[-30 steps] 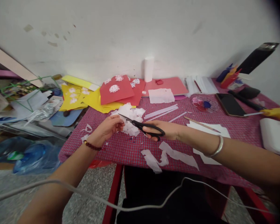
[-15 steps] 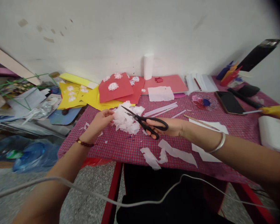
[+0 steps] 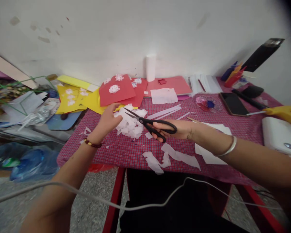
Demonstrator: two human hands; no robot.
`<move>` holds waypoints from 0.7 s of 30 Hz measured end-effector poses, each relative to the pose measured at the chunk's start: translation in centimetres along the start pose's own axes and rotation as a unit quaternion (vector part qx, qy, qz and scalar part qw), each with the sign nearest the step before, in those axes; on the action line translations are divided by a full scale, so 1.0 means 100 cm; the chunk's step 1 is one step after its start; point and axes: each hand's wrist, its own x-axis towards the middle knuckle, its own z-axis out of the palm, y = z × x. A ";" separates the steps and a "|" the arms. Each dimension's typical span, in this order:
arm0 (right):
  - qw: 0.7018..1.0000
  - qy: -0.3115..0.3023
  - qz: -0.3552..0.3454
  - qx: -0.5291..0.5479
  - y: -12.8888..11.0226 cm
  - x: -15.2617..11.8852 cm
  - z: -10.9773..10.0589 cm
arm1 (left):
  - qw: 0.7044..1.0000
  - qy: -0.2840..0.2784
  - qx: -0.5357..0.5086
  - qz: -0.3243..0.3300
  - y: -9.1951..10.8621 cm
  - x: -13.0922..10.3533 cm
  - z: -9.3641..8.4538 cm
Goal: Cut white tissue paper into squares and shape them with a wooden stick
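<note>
My right hand [image 3: 168, 128] grips a pair of black-handled scissors [image 3: 149, 123], whose slightly parted blades point left over a heap of cut white tissue paper [image 3: 129, 125]. At the heap's left edge is my left hand [image 3: 110, 119], thumb and fingers apart, with nothing visible in it. Whether its fingertips touch the paper, I cannot tell. Nearer to me lie torn tissue strips [image 3: 181, 157] at the table's front. Long pale paper strips [image 3: 165, 111] rest behind the scissors.
Red cards [image 3: 118, 92] with white paper flowers stand at the back beside yellow paper [image 3: 91, 100]. To the right are a phone [image 3: 233, 104], a yellow glue gun [image 3: 281, 111] and a white box [image 3: 278, 136]. A white cable [image 3: 145, 207] crosses low in front of me.
My left hand has opened, its thumb and fingers spreading apart as it shifts up slightly. The scissor blades look a little wider apart. The whole view has shifted slightly.
</note>
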 end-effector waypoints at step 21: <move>0.983 0.115 -0.074 -0.121 0.022 -0.106 0.002 | 0.873 -0.392 0.061 0.283 0.027 -0.129 0.053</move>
